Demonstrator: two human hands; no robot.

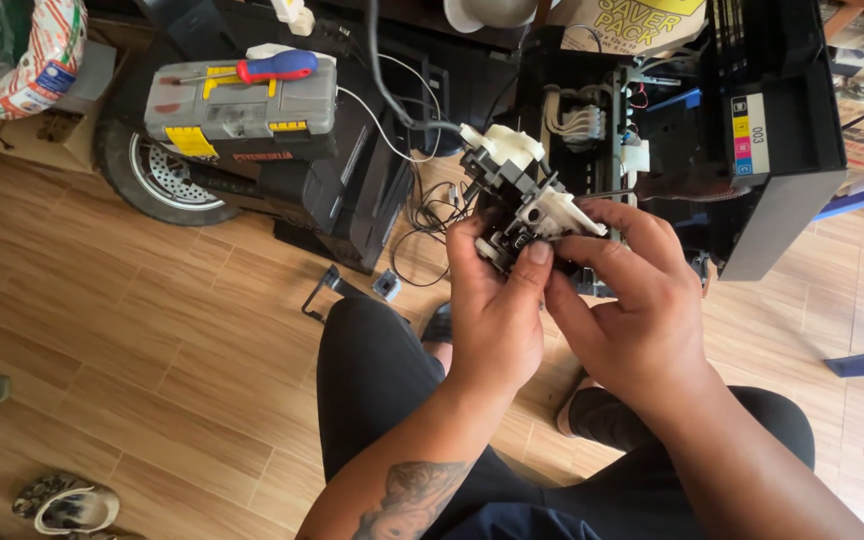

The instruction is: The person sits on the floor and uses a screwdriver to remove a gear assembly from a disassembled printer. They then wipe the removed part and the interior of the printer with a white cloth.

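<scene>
Black-and-white plastic printer mechanism, a small assembly of dark frame parts and white moulded pieces, is held up above the person's lap, near the centre of the view. Left hand grips it from the near-left side, fingers curled around the lower body and the thumb pressed upward against its near face. Right hand grips it from the right, fingers wrapped over the top and far edge, thumb meeting the assembly beside the left thumb. Both hands are closed firmly on the part.

Just beyond the assembly, on the wood-pattern floor, stands an opened black printer with its internal parts and white wire bundle exposed. Thin cables trail on the floor between the printer and a second black housing to the left. On that housing rests a grey toolbox with yellow latches, and a red-and-blue-handled screwdriver lies on the toolbox lid. A wheel with a black tyre sits at far left, partly behind the toolbox.
</scene>
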